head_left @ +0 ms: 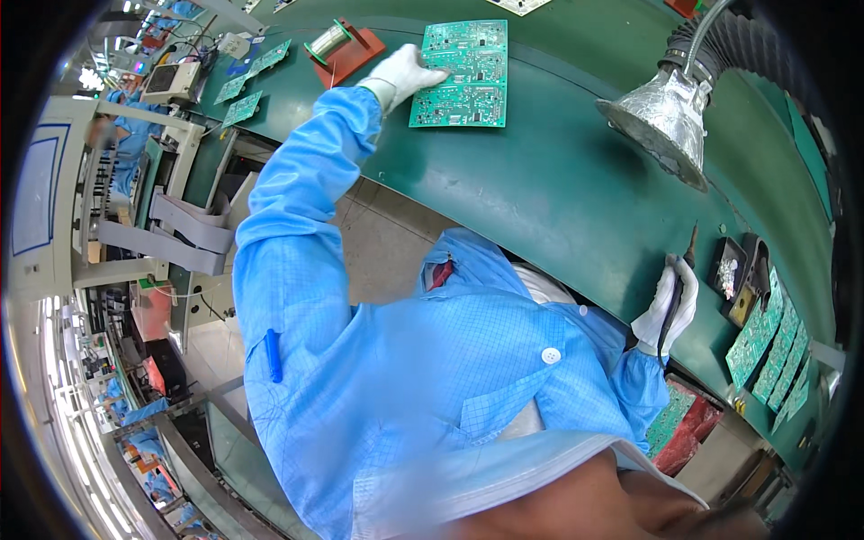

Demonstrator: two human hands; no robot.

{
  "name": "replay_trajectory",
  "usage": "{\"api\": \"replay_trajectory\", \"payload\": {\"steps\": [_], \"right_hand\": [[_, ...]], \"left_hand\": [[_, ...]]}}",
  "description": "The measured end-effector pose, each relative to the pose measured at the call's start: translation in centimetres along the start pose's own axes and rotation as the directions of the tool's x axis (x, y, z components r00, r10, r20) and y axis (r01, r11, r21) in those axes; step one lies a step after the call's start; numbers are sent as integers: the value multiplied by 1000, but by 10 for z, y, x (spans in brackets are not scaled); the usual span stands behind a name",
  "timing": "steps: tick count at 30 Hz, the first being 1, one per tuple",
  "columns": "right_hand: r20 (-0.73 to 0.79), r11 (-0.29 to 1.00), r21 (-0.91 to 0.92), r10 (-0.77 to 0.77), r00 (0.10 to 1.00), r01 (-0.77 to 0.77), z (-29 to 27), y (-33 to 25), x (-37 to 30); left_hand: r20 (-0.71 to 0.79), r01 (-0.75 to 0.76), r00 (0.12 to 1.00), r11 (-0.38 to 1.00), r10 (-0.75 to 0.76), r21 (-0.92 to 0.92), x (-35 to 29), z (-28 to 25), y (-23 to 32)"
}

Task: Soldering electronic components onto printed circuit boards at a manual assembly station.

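Note:
A green circuit board panel [461,106] made of joined sections lies on the green worktop [540,189]. My left hand [402,76], in a white glove, grips the panel's left edge, with a fingertip over its top face. At the right, my gloved right hand [668,308] is closed round a soldering iron [690,247]. The iron's tip points up and away from me, apart from the panel, and its dark cable hangs down past my wrist. Close to my left hand, a solder wire spool [328,40] sits on a red-brown stand [362,54].
A foil-covered fume hood [664,117] on a black hose hangs over the worktop. Beside my right hand are a black tray [727,270] of small parts and several upright circuit boards [756,337]. More small boards [241,110] lie at the far left.

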State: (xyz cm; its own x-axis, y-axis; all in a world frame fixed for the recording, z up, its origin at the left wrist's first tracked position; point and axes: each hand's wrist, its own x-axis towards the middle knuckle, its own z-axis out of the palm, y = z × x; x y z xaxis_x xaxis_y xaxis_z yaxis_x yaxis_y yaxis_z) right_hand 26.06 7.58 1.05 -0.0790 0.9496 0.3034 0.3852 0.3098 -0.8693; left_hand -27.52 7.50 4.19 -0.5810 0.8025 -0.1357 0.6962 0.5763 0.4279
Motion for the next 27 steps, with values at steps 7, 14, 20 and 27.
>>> {"api": "replay_trajectory", "payload": {"steps": [7, 14, 20, 27], "right_hand": [[-57, 998, 48, 47, 997, -44, 2, 4, -1], [-13, 996, 76, 46, 999, -45, 2, 8, -4], [70, 997, -28, -76, 995, 78, 3, 4, -12], [87, 965, -69, -246, 966, 252, -7, -1, -13]], "left_hand": [[213, -355, 919, 931, 332, 78, -46, 5, 29], [463, -666, 672, 745, 578, 37, -73, 48, 133], [474, -849, 454, 527, 754, -25, -91, 82, 214], [96, -370, 779, 578, 620, -728, -146, 44, 192]]}}
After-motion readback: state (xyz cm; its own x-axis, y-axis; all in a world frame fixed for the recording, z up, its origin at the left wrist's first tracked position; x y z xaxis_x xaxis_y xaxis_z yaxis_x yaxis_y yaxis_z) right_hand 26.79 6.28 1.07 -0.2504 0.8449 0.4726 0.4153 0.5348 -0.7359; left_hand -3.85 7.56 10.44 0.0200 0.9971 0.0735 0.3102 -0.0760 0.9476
